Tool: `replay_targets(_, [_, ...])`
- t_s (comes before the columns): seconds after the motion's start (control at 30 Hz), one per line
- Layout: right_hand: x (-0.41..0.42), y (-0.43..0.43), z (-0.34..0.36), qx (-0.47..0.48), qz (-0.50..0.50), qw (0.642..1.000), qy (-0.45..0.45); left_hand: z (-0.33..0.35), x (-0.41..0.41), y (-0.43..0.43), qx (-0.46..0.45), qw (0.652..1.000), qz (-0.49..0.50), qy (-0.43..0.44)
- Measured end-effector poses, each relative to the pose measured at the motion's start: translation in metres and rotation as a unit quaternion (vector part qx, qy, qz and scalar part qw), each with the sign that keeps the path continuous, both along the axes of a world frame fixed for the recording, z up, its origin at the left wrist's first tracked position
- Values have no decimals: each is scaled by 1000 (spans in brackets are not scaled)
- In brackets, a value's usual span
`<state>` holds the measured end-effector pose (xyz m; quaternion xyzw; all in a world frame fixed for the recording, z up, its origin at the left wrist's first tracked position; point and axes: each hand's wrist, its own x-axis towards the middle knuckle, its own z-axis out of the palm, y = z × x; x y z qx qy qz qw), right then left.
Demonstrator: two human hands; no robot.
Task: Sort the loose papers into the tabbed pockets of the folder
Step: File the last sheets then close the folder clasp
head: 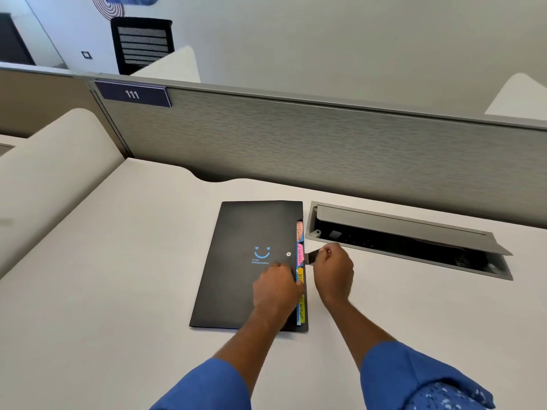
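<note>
A black folder (236, 261) with a blue smiley on its cover lies closed on the white desk (118, 276). Coloured, hand-labelled tabs (300, 250) stick out along its right edge. My left hand (275, 287) rests flat on the cover near that edge, fingers spread over the lower tabs. My right hand (333, 269) is just right of the folder and pinches the small black closure strap (312, 257) that comes off the folder's edge beside the metal snap (288, 254). No loose papers are in view.
An open grey cable hatch (414, 241) is sunk into the desk right of the folder. A grey partition (296, 143) with a "111" plate (133, 94) runs along the back. A cream divider (53, 179) borders the left side.
</note>
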<state>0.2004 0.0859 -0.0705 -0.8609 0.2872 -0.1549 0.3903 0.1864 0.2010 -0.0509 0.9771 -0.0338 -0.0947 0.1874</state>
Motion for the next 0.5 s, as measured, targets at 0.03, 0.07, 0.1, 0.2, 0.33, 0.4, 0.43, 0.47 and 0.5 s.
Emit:
replay_targets(0.03, [-2, -3, 0, 0, -27, 1000, -3, -5, -1, 1, 15, 1000, -5, -2])
replay_targets(0.07, [-4, -5, 1, 11, -42, 999, 5, -9, -2, 2, 30, 999, -12, -2])
replay_targets(0.1, [-6, -10, -1, 29, -43, 999, 16, -15, -3, 2, 44, 999, -22, -2])
replay_targets(0.2, [-6, -22, -8, 56, 3, 998, 24, -28, -4, 7, 87, 994, -61, -20])
replay_targets(0.33, [0, -24, -9, 53, 25, 998, 3, -44, -4, 17, 99, 990, -88, -52])
replay_targets(0.4, [5, -19, -7, 52, 19, 998, -4, -51, -6, 20, 98, 989, -91, -57])
replay_targets(0.43, [7, -16, -7, 53, 15, 998, -9, -54, -8, 20, 92, 990, -88, -58])
replay_targets(0.47, [8, -13, -7, 54, 15, 998, -14, -57, -9, 20, 82, 992, -82, -58])
replay_targets(0.5, [9, -10, -6, 55, 19, 998, -20, -59, -10, 20, 73, 993, -78, -59])
